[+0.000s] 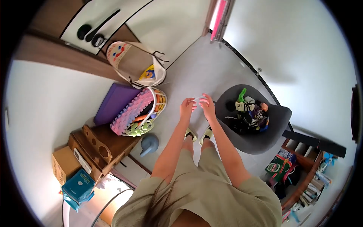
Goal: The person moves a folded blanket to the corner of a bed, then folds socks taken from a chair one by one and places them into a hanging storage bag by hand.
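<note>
My left hand [186, 107] and my right hand [208, 105] are raised close together in front of me, above the grey floor. The fingers of both hands are bent toward each other. Between the fingertips is a faint, thin whitish thing [197, 99], too small to make out. Nearest to my right hand stands a grey rounded chair [261, 145]. On its seat lies a pile of dark, striped and coloured clothes, perhaps socks [251, 113], with a bright green piece [242, 94] at the top.
To the left are a fabric bin [134, 62] with a drawn face, a white basket [154, 99] holding a pink-and-blue bumpy roller [132, 111], and a rounded blue-grey thing [150, 143] with a spout. A brown cabinet [107, 142] stands lower left, a filled wooden shelf [298, 196] lower right.
</note>
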The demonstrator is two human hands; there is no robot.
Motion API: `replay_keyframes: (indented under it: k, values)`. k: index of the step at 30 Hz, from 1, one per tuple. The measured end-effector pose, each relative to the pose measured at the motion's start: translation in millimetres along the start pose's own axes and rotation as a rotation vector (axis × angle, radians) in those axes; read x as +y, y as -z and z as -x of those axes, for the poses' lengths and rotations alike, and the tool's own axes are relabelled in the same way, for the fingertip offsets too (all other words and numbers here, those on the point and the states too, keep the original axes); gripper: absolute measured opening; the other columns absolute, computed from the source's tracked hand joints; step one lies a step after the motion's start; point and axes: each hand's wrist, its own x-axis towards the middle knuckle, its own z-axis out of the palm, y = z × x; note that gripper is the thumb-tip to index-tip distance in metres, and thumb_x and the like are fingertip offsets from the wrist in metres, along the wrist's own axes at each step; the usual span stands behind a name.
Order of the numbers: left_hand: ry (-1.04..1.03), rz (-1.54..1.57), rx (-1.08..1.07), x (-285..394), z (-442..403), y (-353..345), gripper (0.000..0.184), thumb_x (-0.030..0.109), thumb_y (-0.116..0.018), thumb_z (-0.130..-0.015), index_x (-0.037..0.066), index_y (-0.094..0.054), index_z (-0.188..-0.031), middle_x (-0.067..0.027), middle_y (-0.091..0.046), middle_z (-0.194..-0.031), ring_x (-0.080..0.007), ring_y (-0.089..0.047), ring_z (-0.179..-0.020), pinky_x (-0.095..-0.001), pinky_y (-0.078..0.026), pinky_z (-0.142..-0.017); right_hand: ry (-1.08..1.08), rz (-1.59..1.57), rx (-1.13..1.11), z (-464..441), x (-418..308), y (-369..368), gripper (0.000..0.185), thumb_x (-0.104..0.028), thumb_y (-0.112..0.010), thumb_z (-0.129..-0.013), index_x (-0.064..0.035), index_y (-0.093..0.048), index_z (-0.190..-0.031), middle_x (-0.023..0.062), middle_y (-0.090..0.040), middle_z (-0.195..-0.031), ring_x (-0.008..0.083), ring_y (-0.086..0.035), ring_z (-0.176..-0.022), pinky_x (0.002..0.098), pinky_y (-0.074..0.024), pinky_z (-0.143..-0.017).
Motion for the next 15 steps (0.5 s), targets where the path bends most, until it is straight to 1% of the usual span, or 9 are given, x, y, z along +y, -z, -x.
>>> replay_keyframes:
  k: [4, 5, 8, 9, 12, 13, 15]
  values:
    - [0.003, -0.043, -0.077, -20.0, -0.1, -40.1, 0.025, 0.011, -0.044, -0.077, 0.007, -0.052, -0.100, -0.0037, -0.058, -0.085, -0.0095, -0.055, -0.067, -0.0201, -0.041, -0.057, -0.042, -0.010, 0.087, 17.8, 16.9, 50.4, 0.036, -0.005, -0.044, -0.077, -0.0075, -0.043, -0.113, 0.0081, -0.055, -0.094, 0.0120, -0.055, -0.077, 0.0210, -0.0419, -0.066]
    - [0.005, -0.064, -0.092, -27.5, -1.5, -50.0, 0.025, 0.011, -0.044, -0.077, 0.008, -0.053, -0.100, -0.0036, -0.058, -0.085, -0.0095, -0.055, -0.067, -0.0199, -0.041, -0.057, -0.046, -0.031, 0.109, 19.7, 23.1, 64.6, 0.034, -0.004, -0.045, -0.077, -0.0072, -0.046, -0.110, 0.0068, -0.055, -0.093, 0.0109, -0.054, -0.076, 0.0200, -0.0415, -0.064]
    - [0.035, -0.113, -0.130, -47.7, -3.3, -84.7, 0.024, 0.012, -0.045, -0.077, 0.008, -0.053, -0.099, -0.0035, -0.058, -0.085, -0.0096, -0.055, -0.066, -0.0195, -0.041, -0.057, -0.053, -0.044, 0.161, 23.2, 40.8, 106.7, 0.032, -0.003, -0.046, -0.076, -0.0072, -0.049, -0.107, 0.0048, -0.055, -0.091, 0.0102, -0.054, -0.075, 0.0198, -0.0414, -0.064]
    - [0.050, -0.129, -0.141, -53.0, -2.6, -97.0, 0.024, 0.012, -0.045, -0.077, 0.008, -0.052, -0.099, -0.0035, -0.058, -0.085, -0.0097, -0.055, -0.066, -0.0193, -0.041, -0.057, -0.016, -0.042, 0.191, 24.7, 42.7, 120.2, 0.030, -0.002, -0.046, -0.076, -0.0070, -0.052, -0.105, 0.0029, -0.055, -0.089, 0.0092, -0.053, -0.075, 0.0192, -0.0410, -0.063]
    - [0.088, -0.134, -0.178, -70.2, -0.1, -137.0, 0.024, 0.013, -0.043, -0.077, 0.007, -0.053, -0.097, -0.0047, -0.058, -0.083, -0.0095, -0.053, -0.063, -0.0203, -0.040, -0.055, 0.025, 0.019, 0.245, 29.2, 51.4, 164.2, 0.031, 0.000, -0.046, -0.075, -0.0062, -0.053, -0.104, 0.0024, -0.055, -0.088, 0.0080, -0.052, -0.076, 0.0187, -0.0409, -0.064]
    - [0.084, -0.180, -0.191, -74.4, 1.1, -149.9, 0.022, 0.013, -0.042, -0.077, 0.008, -0.053, -0.096, -0.0044, -0.057, -0.082, -0.0091, -0.053, -0.063, -0.0198, -0.040, -0.054, 0.061, 0.003, 0.275, 28.0, 57.7, 178.6, 0.029, 0.000, -0.046, -0.075, -0.0043, -0.053, -0.103, 0.0030, -0.056, -0.088, 0.0088, -0.052, -0.077, 0.0203, -0.0414, -0.067]
    - [0.102, -0.188, -0.219, -87.2, -2.7, -174.1, 0.021, 0.012, -0.042, -0.078, 0.008, -0.053, -0.096, -0.0042, -0.057, -0.082, -0.0087, -0.052, -0.063, -0.0196, -0.040, -0.054, 0.084, 0.074, 0.320, 27.8, 63.0, 208.6, 0.028, 0.000, -0.046, -0.075, -0.0030, -0.053, -0.102, 0.0029, -0.056, -0.088, 0.0099, -0.052, -0.078, 0.0219, -0.0413, -0.070]
